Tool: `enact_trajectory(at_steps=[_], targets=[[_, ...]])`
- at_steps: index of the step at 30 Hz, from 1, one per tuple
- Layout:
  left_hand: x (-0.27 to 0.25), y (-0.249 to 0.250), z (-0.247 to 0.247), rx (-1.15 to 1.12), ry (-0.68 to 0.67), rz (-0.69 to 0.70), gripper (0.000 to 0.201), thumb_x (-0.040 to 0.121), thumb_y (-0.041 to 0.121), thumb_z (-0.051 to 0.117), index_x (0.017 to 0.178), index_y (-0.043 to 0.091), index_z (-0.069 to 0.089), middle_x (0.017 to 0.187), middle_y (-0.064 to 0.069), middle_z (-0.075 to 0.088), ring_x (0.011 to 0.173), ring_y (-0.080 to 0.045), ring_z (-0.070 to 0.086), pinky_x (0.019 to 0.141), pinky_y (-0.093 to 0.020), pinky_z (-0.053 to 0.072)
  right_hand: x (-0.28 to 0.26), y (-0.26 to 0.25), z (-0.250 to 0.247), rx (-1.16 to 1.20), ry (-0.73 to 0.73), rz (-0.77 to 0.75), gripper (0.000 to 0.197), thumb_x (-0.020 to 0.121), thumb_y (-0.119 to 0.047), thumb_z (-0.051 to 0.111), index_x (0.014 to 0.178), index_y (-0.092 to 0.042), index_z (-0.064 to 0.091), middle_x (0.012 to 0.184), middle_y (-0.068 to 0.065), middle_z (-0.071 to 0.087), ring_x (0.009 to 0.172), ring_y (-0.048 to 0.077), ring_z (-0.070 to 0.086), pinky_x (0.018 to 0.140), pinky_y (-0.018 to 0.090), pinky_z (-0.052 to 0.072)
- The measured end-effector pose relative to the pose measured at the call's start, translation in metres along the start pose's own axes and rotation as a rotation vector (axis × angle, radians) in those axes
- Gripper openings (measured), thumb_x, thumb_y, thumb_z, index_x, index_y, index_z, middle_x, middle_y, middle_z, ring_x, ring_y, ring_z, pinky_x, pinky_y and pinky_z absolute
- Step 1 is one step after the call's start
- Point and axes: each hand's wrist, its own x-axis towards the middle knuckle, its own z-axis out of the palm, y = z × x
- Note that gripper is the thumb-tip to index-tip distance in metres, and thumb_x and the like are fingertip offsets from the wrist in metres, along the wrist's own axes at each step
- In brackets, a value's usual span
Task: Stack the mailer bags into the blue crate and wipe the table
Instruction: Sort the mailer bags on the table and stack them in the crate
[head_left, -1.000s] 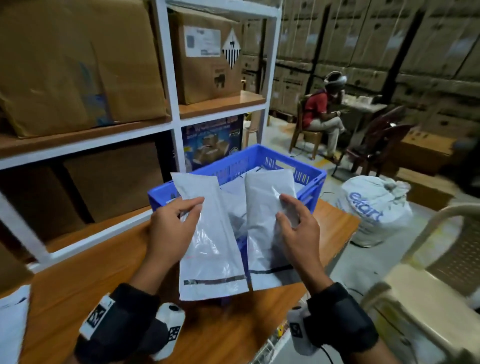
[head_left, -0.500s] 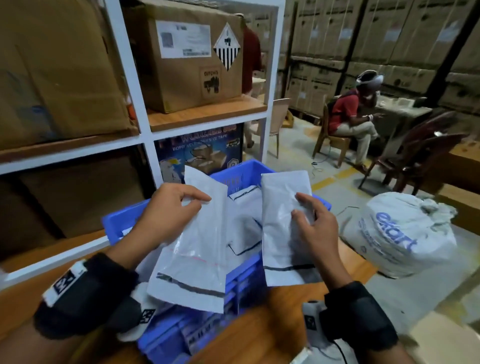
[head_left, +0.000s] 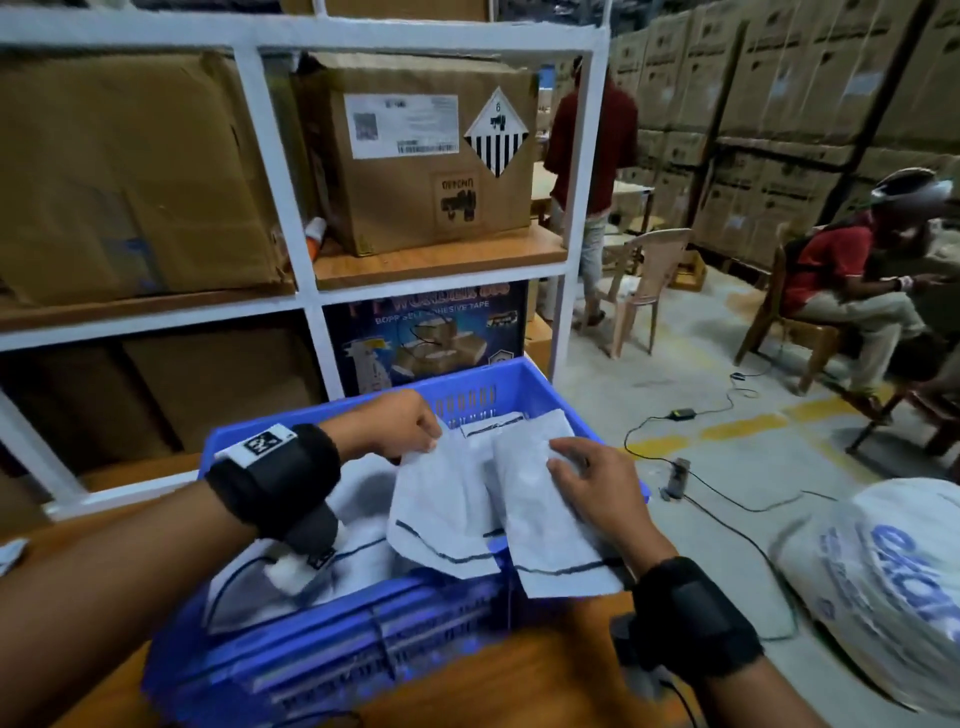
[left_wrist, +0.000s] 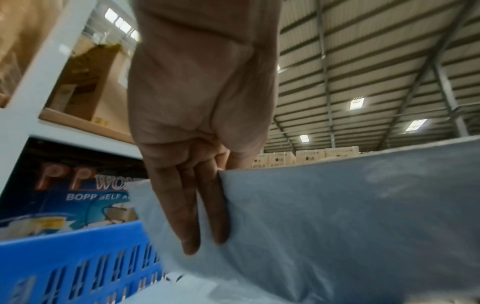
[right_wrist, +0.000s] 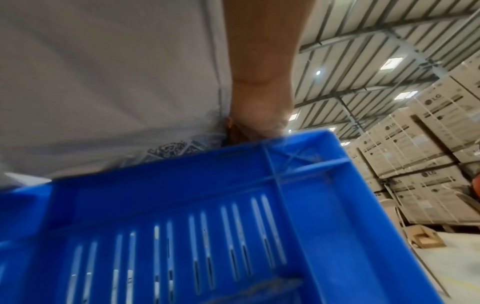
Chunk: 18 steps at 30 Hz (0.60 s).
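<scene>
The blue crate (head_left: 550, 387) stands on the wooden table (head_left: 519, 686) and holds several white mailer bags. My left hand (head_left: 410, 428) pinches the top edge of one white mailer bag (head_left: 441, 514) over the crate; in the left wrist view its fingers (left_wrist: 187, 205) lie along that bag (left_wrist: 350, 216). My right hand (head_left: 587, 483) grips a second mailer bag (head_left: 550, 540) beside the first, its lower end hanging over the crate's near wall. In the right wrist view that bag (right_wrist: 103, 82) fills the upper left above the crate wall (right_wrist: 233, 205).
A white shelf rack (head_left: 306, 291) with cardboard boxes (head_left: 415, 156) stands right behind the crate. On the floor to the right lie a large white sack (head_left: 883, 582) and cables (head_left: 717, 493). One person sits on a chair (head_left: 852, 291) at the right; another stands behind the rack (head_left: 592, 156).
Both hands have lowered their bags from upright in front of me down into the crate. The view has moved closer to the crate.
</scene>
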Motion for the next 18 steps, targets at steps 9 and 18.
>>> enact_trajectory(at_steps=[9, 18], targets=[[0.04, 0.0, 0.026, -0.001, -0.089, -0.189, 0.041, 0.094, 0.017, 0.064, 0.133, 0.01, 0.051, 0.135, -0.017, 0.053, 0.105, -0.03, 0.061, 0.081, -0.034, 0.055, 0.002, 0.005, 0.003, -0.1, -0.094, -0.011, 0.028, 0.091, -0.026, 0.064, 0.117, -0.019, 0.07, 0.107, 0.002, 0.074, 0.105, 0.021, 0.066, 0.087, 0.033, 0.049], [0.058, -0.015, 0.067, 0.59, -0.382, -0.2, 0.123, 0.071, 0.073, 0.068, 0.157, 0.022, -0.003, 0.163, -0.016, 0.007, 0.149, -0.036, 0.012, 0.118, -0.053, 0.019, 0.001, 0.002, 0.004, -0.124, -0.094, -0.023, 0.02, 0.092, -0.023, 0.06, 0.106, -0.013, 0.07, 0.1, 0.005, 0.074, 0.095, 0.025, 0.065, 0.077, 0.037, 0.05]])
